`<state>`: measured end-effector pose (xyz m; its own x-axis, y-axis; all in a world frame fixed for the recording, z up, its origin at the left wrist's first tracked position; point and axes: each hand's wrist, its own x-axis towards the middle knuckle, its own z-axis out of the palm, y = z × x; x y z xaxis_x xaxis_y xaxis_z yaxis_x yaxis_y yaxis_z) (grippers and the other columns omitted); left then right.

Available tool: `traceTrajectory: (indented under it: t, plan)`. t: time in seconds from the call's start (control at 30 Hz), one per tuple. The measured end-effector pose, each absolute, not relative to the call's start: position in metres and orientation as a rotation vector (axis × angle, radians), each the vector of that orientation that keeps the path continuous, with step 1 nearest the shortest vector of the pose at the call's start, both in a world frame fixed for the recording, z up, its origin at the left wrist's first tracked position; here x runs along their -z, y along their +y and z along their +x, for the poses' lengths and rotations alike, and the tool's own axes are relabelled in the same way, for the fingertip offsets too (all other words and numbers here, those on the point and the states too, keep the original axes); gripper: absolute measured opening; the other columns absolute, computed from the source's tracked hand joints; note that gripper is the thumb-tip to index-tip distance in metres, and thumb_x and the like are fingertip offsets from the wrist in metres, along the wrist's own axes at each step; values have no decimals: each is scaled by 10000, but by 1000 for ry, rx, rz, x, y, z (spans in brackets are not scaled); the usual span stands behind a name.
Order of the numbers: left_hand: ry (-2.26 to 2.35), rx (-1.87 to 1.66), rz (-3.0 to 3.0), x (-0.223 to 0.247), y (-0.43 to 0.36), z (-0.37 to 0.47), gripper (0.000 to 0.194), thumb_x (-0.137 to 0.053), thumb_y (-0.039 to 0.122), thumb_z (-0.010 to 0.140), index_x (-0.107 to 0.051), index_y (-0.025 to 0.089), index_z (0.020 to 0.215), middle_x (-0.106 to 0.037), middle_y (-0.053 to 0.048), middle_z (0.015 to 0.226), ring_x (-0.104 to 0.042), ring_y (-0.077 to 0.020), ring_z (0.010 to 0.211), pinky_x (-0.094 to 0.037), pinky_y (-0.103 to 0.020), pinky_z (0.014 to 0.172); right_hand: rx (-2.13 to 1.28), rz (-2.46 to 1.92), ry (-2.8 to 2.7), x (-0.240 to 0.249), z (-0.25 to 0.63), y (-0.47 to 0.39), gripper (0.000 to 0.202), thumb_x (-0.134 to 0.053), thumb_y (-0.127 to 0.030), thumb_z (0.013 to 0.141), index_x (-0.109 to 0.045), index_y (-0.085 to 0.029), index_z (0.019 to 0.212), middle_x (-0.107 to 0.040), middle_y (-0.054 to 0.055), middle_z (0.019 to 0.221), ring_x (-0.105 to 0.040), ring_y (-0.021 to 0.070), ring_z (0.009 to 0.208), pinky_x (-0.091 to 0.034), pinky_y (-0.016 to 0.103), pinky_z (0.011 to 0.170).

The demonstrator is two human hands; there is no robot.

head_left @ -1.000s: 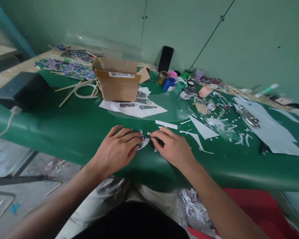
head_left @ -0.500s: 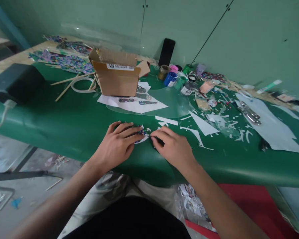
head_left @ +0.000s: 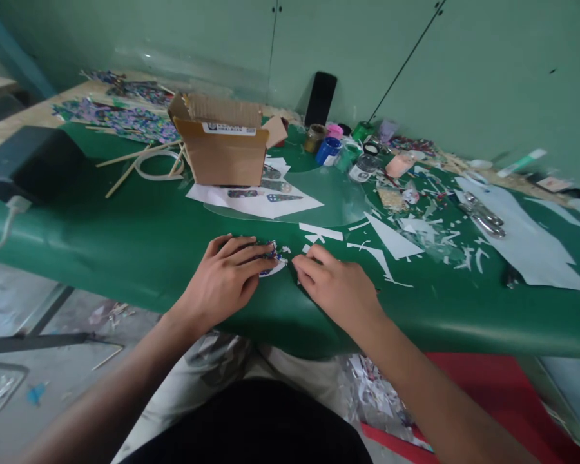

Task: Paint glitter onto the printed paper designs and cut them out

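Observation:
My left hand lies with fingers stretched out over a small piece with a dark, multicoloured pattern and a white edge, pressing it to the green table cover. The fingers hide most of this piece. Just right of it, my right hand is closed in a pinch, its fingertips low over the cover and a short gap from the piece. Whatever it pinches is hidden by the fingers. Small white scraps lie between the two hands. Beyond the right hand is a white paper strip.
A cardboard box stands on printed paper ahead. Paint jars and a leaning phone are at the back. Paper offcuts, a metal tool and white sheets lie right; a black box and sticks lie left.
My right hand has drawn its fingertips slightly away from the patterned piece, and its fingers are curled tighter. My left hand stays on the piece. The view has shifted slightly.

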<state>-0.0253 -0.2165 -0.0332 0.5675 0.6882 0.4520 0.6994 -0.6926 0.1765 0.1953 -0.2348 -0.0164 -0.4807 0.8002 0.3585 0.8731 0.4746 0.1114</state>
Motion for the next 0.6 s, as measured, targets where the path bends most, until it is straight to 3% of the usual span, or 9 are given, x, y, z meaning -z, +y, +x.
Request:
traceTrajectory:
  t: [0.1, 0.3, 0.6]
  plan:
    - [-1212, 772, -2740, 30, -219, -24, 344, -492, 131, 911, -671, 310, 1143, -674, 16, 1254, -581, -244, 1166, -415, -476, 978, 316, -1440, -2465, 13, 200, -236, 271, -402, -223, 953, -651, -212, 847, -585, 6, 791, -287, 70, 459, -201, 250, 405]
    - [-1296, 702, -2600, 24, -230, -12, 290, -501, 211, 918, -695, 297, 1116, -681, -59, 1006, -565, -265, 893, -451, -435, 744, 131, -1524, -2220, 16, 193, -231, 251, -426, -295, 960, -652, -201, 901, -647, 18, 871, -448, 73, 508, -248, 222, 411]
    - [-1351, 756, -2564, 27, -231, -8, 291, -527, 155, 876, -685, 263, 1095, -672, -51, 997, -541, -258, 904, -441, -419, 751, 184, -1586, -2222, 27, 181, -227, 244, -436, -312, 956, -670, -247, 937, -647, 7, 882, -441, 82, 502, -208, 257, 436]
